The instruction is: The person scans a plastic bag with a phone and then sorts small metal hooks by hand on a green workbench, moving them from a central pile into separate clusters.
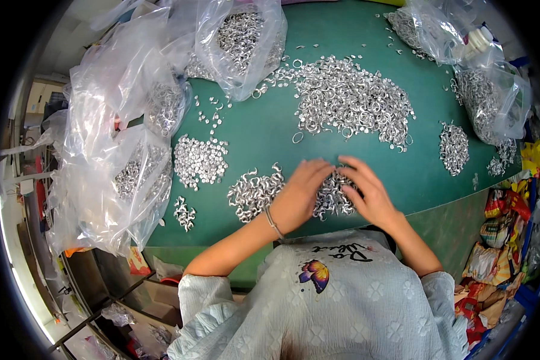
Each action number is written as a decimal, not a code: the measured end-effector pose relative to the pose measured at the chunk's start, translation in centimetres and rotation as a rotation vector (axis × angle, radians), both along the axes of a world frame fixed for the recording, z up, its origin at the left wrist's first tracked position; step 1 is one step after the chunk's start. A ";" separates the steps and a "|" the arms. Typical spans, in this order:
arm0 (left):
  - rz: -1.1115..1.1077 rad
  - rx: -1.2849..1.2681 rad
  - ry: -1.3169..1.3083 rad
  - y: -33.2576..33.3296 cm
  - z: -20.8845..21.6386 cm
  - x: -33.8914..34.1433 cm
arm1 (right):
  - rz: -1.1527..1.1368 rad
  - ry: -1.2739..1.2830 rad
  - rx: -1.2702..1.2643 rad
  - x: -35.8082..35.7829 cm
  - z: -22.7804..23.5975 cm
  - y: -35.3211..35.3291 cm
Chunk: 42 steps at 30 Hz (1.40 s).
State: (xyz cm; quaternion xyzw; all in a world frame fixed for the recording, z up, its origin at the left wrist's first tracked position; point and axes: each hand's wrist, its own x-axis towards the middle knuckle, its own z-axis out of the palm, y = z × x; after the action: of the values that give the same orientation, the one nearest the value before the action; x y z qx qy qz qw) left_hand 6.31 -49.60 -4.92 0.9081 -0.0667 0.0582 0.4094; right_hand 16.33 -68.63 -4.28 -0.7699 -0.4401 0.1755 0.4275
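A small heap of curved silver metal pieces (333, 198) lies on the green table between my hands, near its front edge. My left hand (302, 191), slightly blurred and with a bracelet at its wrist, rests against the heap's left side with fingers stretched forward. On the opposite side my right hand (368, 191) curves round the heap, fingers and thumb apart. The fingertips of both hands nearly meet at its far side and hide some pieces. Just left of my left hand is another heap of wavy, hook-like silver pieces (253, 193).
Beyond my hands spreads a large pile of silver ring-like pieces (354, 102). Small nugget-like pieces (199, 161) lie to the left. Clear plastic bags of metal parts (241, 45) stand at the back and left, with another bag (486, 102) at the right. Coloured packets (498, 240) fill the lower right.
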 end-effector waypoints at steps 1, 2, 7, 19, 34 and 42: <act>0.055 0.057 -0.037 0.7 0.1 0.1 | -0.019 -0.054 0.003 0.6 0.5 0.3; 0.113 0.117 -0.077 1.3 0.2 0.3 | -0.036 -0.110 0.008 1.0 0.8 0.7; 0.372 0.335 -0.046 3.0 0.3 2.4 | 0.149 -0.116 -0.076 -0.3 0.0 0.9; 0.178 0.129 -0.176 6.0 -2.3 10.2 | -0.156 -0.843 -0.290 11.0 -1.6 3.8; 0.579 0.013 0.013 5.9 2.2 -8.8 | -0.247 -0.633 0.070 6.8 -1.6 2.4; 0.762 0.178 0.063 1.7 -1.5 -10.4 | -0.410 -0.767 -0.094 10.2 -1.3 1.1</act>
State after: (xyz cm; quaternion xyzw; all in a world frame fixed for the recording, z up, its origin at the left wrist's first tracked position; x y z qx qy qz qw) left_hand -4.08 -47.93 -6.37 0.9011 0.2833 0.1721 0.2797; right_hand 26.54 -67.57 -5.57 -0.8695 -0.3965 -0.1917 0.2237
